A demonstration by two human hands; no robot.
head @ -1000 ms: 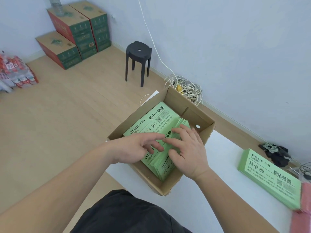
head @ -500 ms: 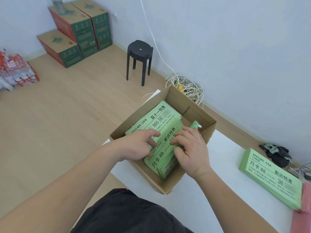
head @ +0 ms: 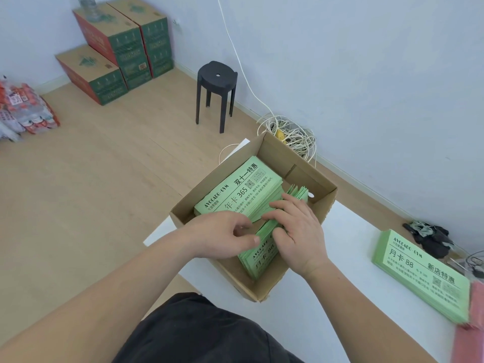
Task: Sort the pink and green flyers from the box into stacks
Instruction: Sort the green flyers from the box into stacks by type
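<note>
Green flyers (head: 235, 191) in the cardboard box (head: 297, 163) read AVOCADO·GYM, 年卡 365, 双十一特惠. Green stack (head: 419, 273) on the white surface (head: 340, 289), pink stack (head: 471, 344) touching it: 月卡 88, 新店特惠. In the box a tilted bundle (head: 262, 251), also 月卡 88. Right grip (head: 297, 231) is curled over its top w/ thumb at its side. Left grip (head: 225, 235) seems to pinch its near edge.

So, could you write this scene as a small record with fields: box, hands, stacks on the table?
box: cardboard box on the white table
in box: flat green flyers; tilted green bundle beside them
left hand: pinches the green bundle's near end
right hand: curled over the green bundle
sorted: green stack on the table; pink stack right of it
</note>
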